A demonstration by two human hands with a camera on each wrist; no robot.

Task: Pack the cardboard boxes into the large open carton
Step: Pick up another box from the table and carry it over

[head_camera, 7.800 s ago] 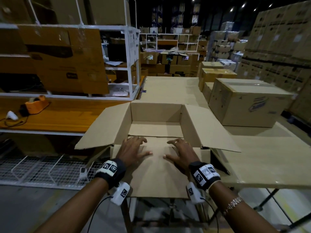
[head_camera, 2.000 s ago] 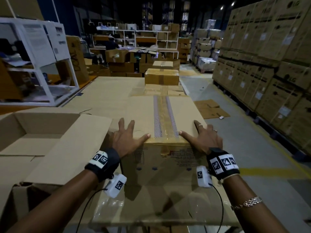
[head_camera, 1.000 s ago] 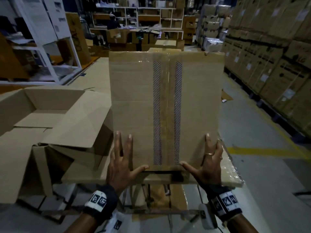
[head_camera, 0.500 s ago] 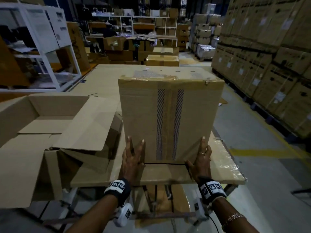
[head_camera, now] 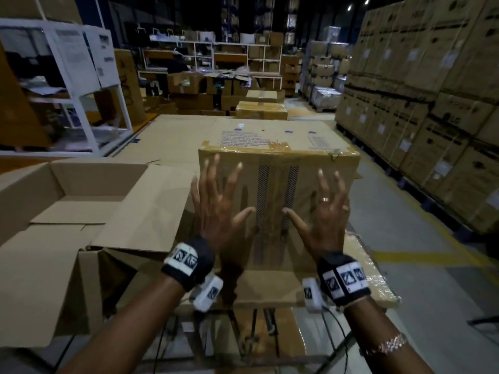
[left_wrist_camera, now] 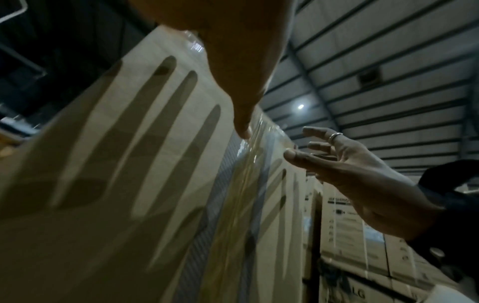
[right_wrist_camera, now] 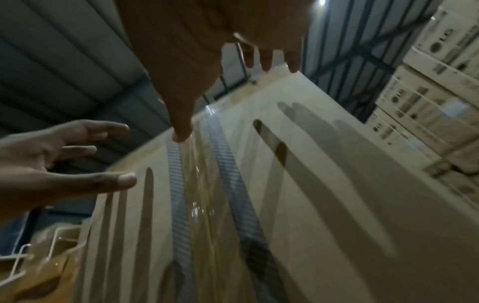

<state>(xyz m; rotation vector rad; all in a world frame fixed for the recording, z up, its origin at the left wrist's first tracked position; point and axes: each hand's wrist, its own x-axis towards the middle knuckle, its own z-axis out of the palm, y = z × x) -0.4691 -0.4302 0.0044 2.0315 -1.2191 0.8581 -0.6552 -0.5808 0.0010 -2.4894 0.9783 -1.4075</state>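
A taped cardboard box (head_camera: 278,184) stands on end on the table, its striped tape seam facing me. My left hand (head_camera: 221,201) and right hand (head_camera: 326,209) are held up in front of that face with fingers spread wide, holding nothing. In the left wrist view the fingers cast separate shadows on the box (left_wrist_camera: 129,184), so they hover just off it, and the right hand (left_wrist_camera: 350,174) shows beside it. The right wrist view shows the same box (right_wrist_camera: 311,205) and the left hand (right_wrist_camera: 51,164). The large open carton (head_camera: 89,179) stands to the left, its right flap (head_camera: 145,209) leaning toward the box.
Flat cardboard sheets (head_camera: 189,136) cover the table behind the box. More sealed boxes (head_camera: 260,109) sit further back. A white shelf rack (head_camera: 81,85) stands at the left. Stacked cartons (head_camera: 432,103) line the right side of a floor aisle (head_camera: 418,225).
The box has gone from lying flat to standing on end. My hands have let go of its lower edge and risen to mid-height, fingers spread in front of its face.
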